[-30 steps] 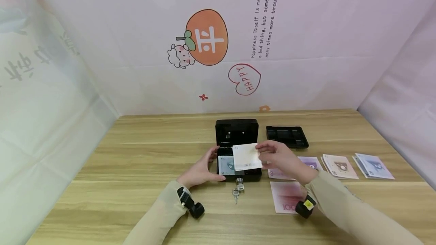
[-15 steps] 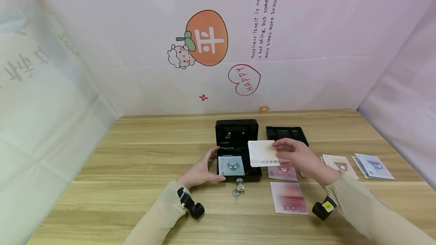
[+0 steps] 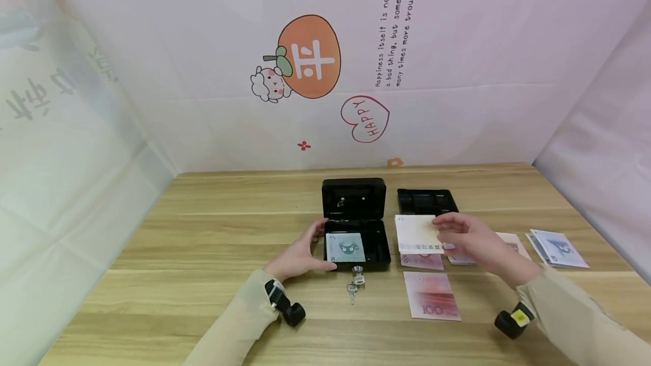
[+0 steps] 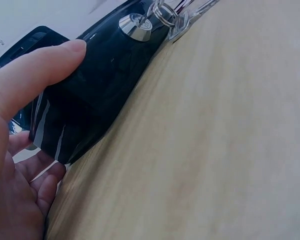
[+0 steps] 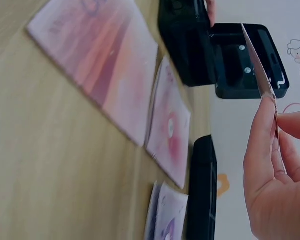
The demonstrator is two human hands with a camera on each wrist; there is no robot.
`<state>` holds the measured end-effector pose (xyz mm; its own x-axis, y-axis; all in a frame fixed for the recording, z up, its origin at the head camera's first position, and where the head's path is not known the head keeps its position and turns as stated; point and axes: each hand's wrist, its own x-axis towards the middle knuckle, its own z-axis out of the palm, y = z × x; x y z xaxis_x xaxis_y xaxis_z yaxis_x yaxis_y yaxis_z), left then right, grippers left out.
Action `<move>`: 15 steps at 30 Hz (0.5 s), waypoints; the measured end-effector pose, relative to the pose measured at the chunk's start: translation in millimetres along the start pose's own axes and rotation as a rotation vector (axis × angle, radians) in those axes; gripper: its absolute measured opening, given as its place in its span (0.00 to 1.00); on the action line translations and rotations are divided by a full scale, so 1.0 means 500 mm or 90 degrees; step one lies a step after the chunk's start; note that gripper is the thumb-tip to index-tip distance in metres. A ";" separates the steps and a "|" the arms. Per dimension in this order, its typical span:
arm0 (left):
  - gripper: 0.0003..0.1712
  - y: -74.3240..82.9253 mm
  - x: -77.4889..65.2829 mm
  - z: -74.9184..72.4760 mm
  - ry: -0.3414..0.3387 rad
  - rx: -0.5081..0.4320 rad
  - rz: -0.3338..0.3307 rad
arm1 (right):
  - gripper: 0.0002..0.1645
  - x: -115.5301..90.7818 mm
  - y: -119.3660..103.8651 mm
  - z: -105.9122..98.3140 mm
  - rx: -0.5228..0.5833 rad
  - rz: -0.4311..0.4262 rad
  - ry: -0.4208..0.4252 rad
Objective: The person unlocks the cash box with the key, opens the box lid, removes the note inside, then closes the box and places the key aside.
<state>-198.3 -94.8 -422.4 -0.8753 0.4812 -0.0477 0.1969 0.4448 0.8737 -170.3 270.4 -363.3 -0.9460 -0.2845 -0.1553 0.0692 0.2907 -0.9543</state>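
Note:
A small black cash box [image 3: 373,265] stands on the table with its lid raised and a green play banknote [image 3: 346,247] lying in its left side. My left hand [image 3: 301,253] grips the box's left end, thumb on the front wall and fingers round the back. In the left wrist view that thumb lies beside the lock [image 4: 136,27], where keys hang. My right hand [image 3: 470,242] pinches a thin bundle of pale play banknotes [image 3: 417,233] by its right edge, thumb against fingers. It hovers right of the box, over the laid-out notes. The right wrist view shows the bundle edge-on.
Keys [image 3: 352,290] dangle at the box's front. A black tray [image 3: 424,202] lies behind the right hand. Pink 100 notes [image 3: 432,295] lie in front, with purple notes [image 3: 460,260], brown notes [image 3: 516,242] and blue notes [image 3: 559,248] in a row to the right.
My right hand has carried the pale banknotes rightward, out from over the cash box, uncovering the green note inside. The left hand has stayed on the box.

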 end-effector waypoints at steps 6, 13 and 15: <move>0.59 0.000 -0.001 0.000 -0.001 -0.004 0.003 | 0.27 -0.016 0.024 -0.019 -0.011 0.027 0.012; 0.59 0.000 0.001 0.000 -0.003 0.001 0.003 | 0.21 -0.051 0.056 -0.071 -0.033 0.041 -0.003; 0.59 -0.001 0.002 0.000 -0.004 0.002 0.004 | 0.16 -0.063 0.066 -0.091 -0.041 0.039 -0.020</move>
<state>-199.2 -94.4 -423.0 -0.8714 0.4884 -0.0456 0.2037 0.4448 0.8721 -152.5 330.6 -378.3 -0.9300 -0.2930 -0.2219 0.1053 0.3663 -0.9245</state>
